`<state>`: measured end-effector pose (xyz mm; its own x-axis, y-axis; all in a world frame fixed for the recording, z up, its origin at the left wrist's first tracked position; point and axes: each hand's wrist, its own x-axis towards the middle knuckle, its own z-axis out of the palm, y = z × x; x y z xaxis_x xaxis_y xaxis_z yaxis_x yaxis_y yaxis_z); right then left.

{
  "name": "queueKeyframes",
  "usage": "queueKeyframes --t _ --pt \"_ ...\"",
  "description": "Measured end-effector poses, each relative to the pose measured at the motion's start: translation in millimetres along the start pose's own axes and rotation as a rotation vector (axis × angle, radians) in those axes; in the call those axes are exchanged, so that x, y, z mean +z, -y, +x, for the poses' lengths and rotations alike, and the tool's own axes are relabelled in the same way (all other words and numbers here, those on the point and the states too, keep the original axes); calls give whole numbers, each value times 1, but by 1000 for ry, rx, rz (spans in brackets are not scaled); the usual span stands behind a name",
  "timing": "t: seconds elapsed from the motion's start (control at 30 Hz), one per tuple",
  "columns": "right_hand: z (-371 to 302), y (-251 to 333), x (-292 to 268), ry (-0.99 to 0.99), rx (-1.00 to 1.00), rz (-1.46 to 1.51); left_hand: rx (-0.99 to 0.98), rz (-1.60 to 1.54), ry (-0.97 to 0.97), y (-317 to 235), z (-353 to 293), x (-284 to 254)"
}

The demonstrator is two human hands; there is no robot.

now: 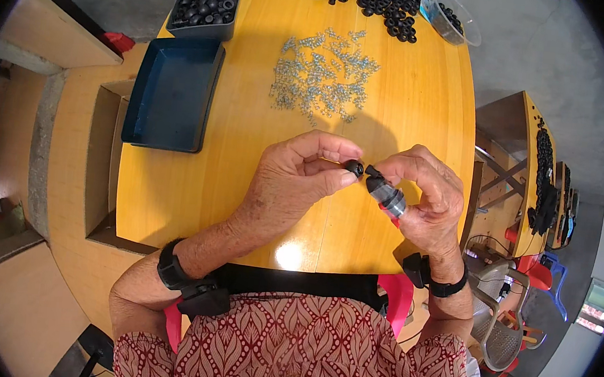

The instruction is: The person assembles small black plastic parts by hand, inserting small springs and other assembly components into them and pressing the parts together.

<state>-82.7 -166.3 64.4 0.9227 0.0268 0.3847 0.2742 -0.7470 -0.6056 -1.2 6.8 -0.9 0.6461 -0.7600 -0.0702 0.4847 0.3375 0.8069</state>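
Between thumb and fingertips, my left hand pinches a small round black plastic part. Just to its right, my right hand is closed around a short cylindrical object with a black end, a greyish see-through middle and a red piece below. That black end points toward the round part, a narrow gap apart. Much of the cylindrical object is hidden in my palm, so its kind is unclear. Both hands are above the near part of the yellow table. Beyond them lies a spread of tiny shiny clear or metallic pieces.
A dark blue tray stands at the table's left edge. Behind it is a grey bin full of black round parts. More black parts are heaped at the far edge beside a clear plastic tub. Chairs stand at right.
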Motion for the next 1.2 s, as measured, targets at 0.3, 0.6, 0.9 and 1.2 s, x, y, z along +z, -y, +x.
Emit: queueKeyframes --t 0.3,0.6,0.9,1.2 --pt "-2 3 6 -56 -24 -25 -17 46 -1 -6 -2 4" --pt "-2 7 6 -43 -101 -183 -82 72 53 -7 -2 0" --pt "0 -1 -5 105 -238 -271 -149 66 72 -8 -1 0" --pt "2 -6 0 19 -277 -249 -244 -70 68 -10 0 0"
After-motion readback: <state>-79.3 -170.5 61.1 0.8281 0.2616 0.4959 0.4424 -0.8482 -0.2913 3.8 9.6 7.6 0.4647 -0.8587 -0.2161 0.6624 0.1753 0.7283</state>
